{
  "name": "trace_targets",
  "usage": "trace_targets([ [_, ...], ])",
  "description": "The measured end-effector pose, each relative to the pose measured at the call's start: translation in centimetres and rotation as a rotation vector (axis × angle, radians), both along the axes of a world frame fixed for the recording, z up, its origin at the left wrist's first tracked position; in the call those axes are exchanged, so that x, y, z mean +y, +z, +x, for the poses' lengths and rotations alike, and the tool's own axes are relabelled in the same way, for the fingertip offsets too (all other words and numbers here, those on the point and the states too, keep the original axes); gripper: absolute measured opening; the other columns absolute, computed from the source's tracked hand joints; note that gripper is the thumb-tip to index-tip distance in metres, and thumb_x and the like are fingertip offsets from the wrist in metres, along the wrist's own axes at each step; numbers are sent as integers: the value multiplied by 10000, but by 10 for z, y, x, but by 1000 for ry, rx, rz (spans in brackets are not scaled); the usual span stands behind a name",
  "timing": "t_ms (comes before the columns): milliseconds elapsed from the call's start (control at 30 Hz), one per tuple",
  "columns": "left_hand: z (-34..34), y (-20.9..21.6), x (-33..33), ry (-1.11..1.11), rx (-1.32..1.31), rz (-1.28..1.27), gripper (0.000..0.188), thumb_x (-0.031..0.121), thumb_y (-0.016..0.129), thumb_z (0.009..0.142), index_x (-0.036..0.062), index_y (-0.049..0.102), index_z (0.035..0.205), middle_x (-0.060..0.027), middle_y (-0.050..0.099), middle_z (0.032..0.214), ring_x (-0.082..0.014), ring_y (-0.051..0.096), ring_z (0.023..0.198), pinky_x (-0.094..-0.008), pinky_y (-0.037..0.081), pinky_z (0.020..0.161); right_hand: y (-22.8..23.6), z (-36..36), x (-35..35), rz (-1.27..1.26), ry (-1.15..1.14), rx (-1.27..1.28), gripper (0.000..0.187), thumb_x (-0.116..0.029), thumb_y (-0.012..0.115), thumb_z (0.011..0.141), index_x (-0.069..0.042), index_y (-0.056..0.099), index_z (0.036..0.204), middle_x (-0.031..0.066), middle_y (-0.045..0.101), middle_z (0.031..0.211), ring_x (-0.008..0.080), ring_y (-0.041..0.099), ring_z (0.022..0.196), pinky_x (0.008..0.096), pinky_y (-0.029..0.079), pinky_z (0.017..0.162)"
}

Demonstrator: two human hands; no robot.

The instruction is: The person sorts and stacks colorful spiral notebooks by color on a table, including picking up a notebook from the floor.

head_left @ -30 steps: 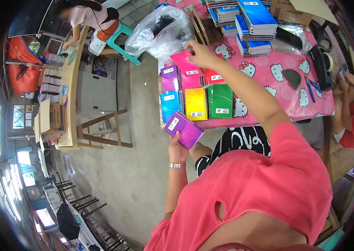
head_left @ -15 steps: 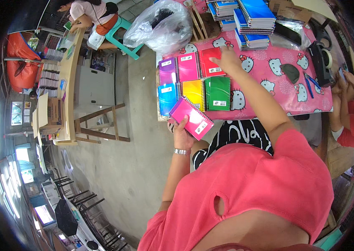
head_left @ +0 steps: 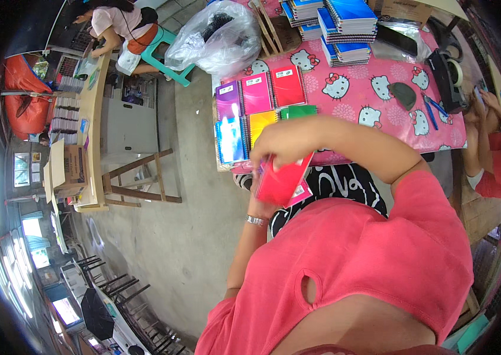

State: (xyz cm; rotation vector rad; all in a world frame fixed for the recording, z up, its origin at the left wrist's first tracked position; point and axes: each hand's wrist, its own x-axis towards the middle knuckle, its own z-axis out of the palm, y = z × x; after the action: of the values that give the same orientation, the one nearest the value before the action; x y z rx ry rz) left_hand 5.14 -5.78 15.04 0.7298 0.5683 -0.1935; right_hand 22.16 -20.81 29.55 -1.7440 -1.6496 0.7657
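Observation:
In front of my body, my right hand point(head_left: 280, 142) is closed on the top edge of a small red spiral notebook point(head_left: 281, 183). Beneath it lies a pink notebook point(head_left: 302, 191), mostly covered, held from below by my left hand point(head_left: 261, 204), whose fingers are partly hidden. At the table's left end are spiral notebooks in two rows. The far row has a purple notebook point(head_left: 228, 102), another pink notebook point(head_left: 257, 94) and another red notebook point(head_left: 289, 89). A blue notebook point(head_left: 231, 142), a yellow notebook point(head_left: 261, 122) and a green notebook point(head_left: 299, 111) make up the near row, partly behind my right arm.
Stacked blue notebooks point(head_left: 348, 29) and a plastic bag point(head_left: 215, 44) stand at the back of the pink-covered table point(head_left: 345, 112). Pliers point(head_left: 431, 112), a dark green pouch point(head_left: 402, 96) and a tape dispenser point(head_left: 447, 80) lie rightward. A co-worker point(head_left: 121, 26) sits far left; another point(head_left: 496, 151) is at right.
My right hand has come back from the far row with a red notebook and brought it over the pink one in my left hand. Another red notebook shows in the far row.

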Motion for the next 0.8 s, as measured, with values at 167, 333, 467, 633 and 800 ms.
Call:
trace_targets([
  [167,-28,-22,6,-135,-44,-220,590,408,562,873,27,426,1301,-139,551,1236,-270,562,1091,-418,456,934,-87,15,-5,-95,-686,-384,335,-176,685,721,-95,618,1039,127,592,1005,297,568,985,395,457,844],
  [333,-47,-35,24,15,81,-98,421,181,597,855,37,464,1228,-94,580,1164,-231,584,1042,-415,481,904,-139,-36,-34,-15,-558,-586,250,-175,653,734,-85,617,965,97,574,914,275,568,937,403,452,811],
  [467,-39,-25,32,39,39,-74,425,258,576,876,31,488,1225,-137,585,1188,-283,589,1058,-458,473,914,-155,-36,-50,66,-509,-864,225,-210,612,759,-120,615,965,54,552,880,233,553,898,357,440,809],
  [633,-37,-10,25,120,33,-69,403,231,570,882,25,482,1217,-120,592,1169,-265,593,1047,-432,486,899,-143,-20,-62,24,-470,-558,242,-180,557,781,-128,617,1009,60,595,991,239,560,956,387,452,816],
  [800,-36,-19,23,114,87,-77,401,255,559,891,40,482,1221,-121,592,1171,-265,597,1039,-433,490,892,-141,-26,-55,109,-493,-800,336,-248,608,781,-143,578,1098,85,545,1138,267,544,990,412,449,812],
])
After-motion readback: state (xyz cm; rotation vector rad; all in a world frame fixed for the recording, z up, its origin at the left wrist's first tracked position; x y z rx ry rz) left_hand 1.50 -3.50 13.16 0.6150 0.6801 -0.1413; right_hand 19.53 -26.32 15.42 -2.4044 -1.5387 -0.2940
